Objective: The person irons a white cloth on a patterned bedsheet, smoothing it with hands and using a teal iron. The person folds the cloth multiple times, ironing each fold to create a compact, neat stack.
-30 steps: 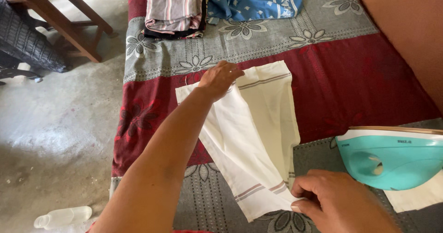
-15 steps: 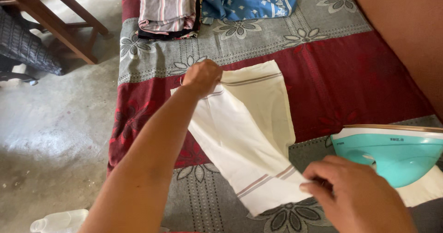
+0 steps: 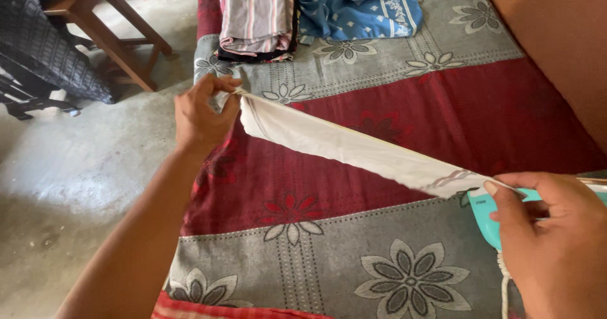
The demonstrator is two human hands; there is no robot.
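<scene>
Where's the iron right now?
The teal iron sits at the right edge of the head view on the bedspread, mostly hidden behind the right hand.

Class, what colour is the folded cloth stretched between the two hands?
White cloth with thin brownish stripes near one end; head view.

– How many cloths do you count?
– One white cloth [image 3: 354, 148] in the middle, stretched between two hands: left [image 3: 201, 111] at nine o'clock, right [image 3: 550, 243] at four o'clock.
– And folded ones?
– Two piles at twelve o'clock: one striped pile [image 3: 256, 15], one blue cloth [image 3: 357, 6].
– Irons?
– One teal iron [image 3: 485, 214], at four o'clock, mostly hidden.
– Furniture?
– One bed [image 3: 354, 243], one wooden stool [image 3: 107, 15] at ten o'clock, and one dark chair [image 3: 38, 41] beside it.
</scene>
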